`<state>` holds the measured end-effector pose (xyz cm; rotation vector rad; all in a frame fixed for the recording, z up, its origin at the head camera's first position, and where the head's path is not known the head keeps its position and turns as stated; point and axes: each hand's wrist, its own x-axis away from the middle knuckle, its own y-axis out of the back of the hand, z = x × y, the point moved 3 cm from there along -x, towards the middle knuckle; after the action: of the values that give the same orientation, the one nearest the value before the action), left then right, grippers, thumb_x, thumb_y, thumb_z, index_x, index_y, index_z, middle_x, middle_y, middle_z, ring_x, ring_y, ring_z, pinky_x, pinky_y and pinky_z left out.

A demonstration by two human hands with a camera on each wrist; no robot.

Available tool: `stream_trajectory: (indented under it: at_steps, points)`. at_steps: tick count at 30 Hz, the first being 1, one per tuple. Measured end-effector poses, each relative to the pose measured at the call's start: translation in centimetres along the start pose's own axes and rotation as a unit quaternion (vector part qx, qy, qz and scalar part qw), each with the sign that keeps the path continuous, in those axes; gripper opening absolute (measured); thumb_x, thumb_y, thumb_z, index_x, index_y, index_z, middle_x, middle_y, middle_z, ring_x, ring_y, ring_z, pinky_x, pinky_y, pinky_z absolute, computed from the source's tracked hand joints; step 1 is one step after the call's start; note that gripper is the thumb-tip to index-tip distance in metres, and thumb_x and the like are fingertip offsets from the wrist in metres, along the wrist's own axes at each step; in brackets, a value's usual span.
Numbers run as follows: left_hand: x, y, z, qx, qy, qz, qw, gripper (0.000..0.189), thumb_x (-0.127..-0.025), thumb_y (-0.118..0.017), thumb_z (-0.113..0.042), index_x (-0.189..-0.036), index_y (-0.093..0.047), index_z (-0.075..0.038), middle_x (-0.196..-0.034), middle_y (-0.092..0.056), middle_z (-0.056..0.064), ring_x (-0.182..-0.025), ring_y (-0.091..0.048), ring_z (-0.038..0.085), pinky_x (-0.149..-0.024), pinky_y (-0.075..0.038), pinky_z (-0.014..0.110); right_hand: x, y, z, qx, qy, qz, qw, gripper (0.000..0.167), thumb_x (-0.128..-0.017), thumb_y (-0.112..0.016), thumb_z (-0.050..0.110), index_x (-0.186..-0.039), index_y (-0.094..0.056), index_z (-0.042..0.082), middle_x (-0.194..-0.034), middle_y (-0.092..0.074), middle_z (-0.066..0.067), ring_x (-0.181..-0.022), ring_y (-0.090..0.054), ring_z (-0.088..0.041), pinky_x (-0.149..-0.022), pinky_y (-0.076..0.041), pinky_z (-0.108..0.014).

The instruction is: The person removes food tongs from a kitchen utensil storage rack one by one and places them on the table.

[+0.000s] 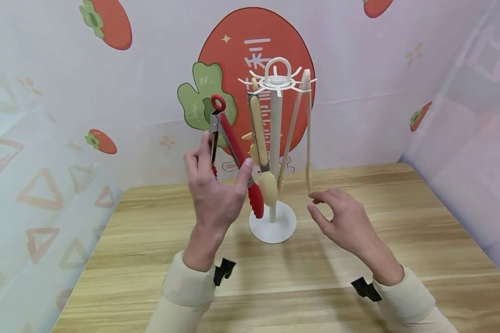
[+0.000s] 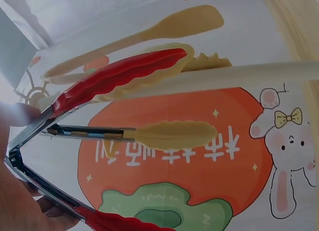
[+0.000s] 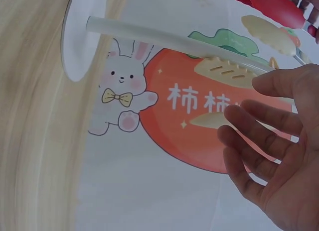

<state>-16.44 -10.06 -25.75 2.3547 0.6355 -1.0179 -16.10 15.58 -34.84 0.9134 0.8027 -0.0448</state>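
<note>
My left hand [image 1: 212, 194] grips a pair of red-tipped metal tongs [image 1: 232, 141] left of a white hanging rack [image 1: 277, 125], thumb on one arm and fingers on the other. The tongs hang spread, red ring at the top; their scalloped red head [image 2: 124, 74] shows large in the left wrist view. Beige-headed tongs [image 1: 260, 132] hang from the rack just beyond them. From the rack's right side hang pale tongs [image 1: 309, 134] with spread arms. Below their tips, my right hand [image 1: 346, 222] hovers with loosely bent fingers and nothing in its grasp.
The rack's round white base [image 1: 285, 226] stands on a wood-grain table [image 1: 150, 259]. Hooks and a loop handle [image 1: 278, 60] crown the rack. A printed cloth backdrop [image 1: 358, 125] with a large red fruit rises behind the table.
</note>
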Motion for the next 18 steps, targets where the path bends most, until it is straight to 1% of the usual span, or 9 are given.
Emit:
stream_trajectory:
  at_steps: [5,8,11,15,18]
  points:
    - [0.2,0.8,0.9,-0.015,0.011,-0.002,0.9998,0.082,-0.086,-0.076,-0.038,-0.152,-0.044,-0.002,-0.121,-0.05,0.019,-0.1,-0.045,0.026,-0.071,-0.04,0.035,-0.2,0.5,0.4,0.002,0.009,-0.017,0.9998,0.023,-0.086,-0.077,0.014,-0.106,-0.075,0.004,-0.091,-0.073,-0.003,-0.086,-0.066,-0.025,-0.065,-0.051,-0.042]
    - [0.4,1.3,1.7,-0.022,0.023,-0.004,0.9995,0.083,-0.085,-0.077,-0.039,-0.152,-0.044,-0.002,-0.122,-0.05,0.02,-0.101,-0.046,0.026,-0.073,-0.039,0.036,-0.4,0.9,0.6,0.003,0.016,-0.029,0.9994,0.022,-0.085,-0.078,0.013,-0.106,-0.075,0.005,-0.091,-0.073,-0.003,-0.084,-0.066,-0.024,-0.064,-0.051,-0.041]
    - [0.6,1.7,2.6,-0.026,0.038,-0.005,0.9989,0.083,-0.083,-0.079,-0.036,-0.152,-0.045,-0.004,-0.122,-0.049,0.02,-0.103,-0.047,0.026,-0.076,-0.04,0.038,-0.6,1.1,0.8,0.0,0.02,-0.038,0.9991,0.022,-0.084,-0.078,0.012,-0.105,-0.075,0.005,-0.091,-0.073,-0.003,-0.083,-0.066,-0.023,-0.063,-0.051,-0.04]
    - [0.9,2.3,4.0,-0.043,0.059,-0.002,0.9974,0.082,-0.082,-0.08,-0.033,-0.152,-0.046,-0.005,-0.124,-0.049,0.019,-0.113,-0.049,0.025,-0.087,-0.044,0.042,-0.8,1.4,0.9,-0.005,0.026,-0.046,0.9986,0.022,-0.083,-0.079,0.01,-0.105,-0.075,0.005,-0.091,-0.073,-0.004,-0.084,-0.068,-0.024,-0.064,-0.052,-0.042]
    - [1.2,2.7,5.0,-0.062,0.071,0.001,0.9956,0.082,-0.081,-0.081,-0.032,-0.151,-0.047,-0.004,-0.125,-0.049,0.019,-0.12,-0.048,0.027,-0.094,-0.044,0.045,-0.9,1.6,1.0,-0.008,0.028,-0.053,0.9982,0.022,-0.083,-0.079,0.01,-0.104,-0.074,0.005,-0.092,-0.073,-0.004,-0.085,-0.068,-0.025,-0.066,-0.053,-0.043]
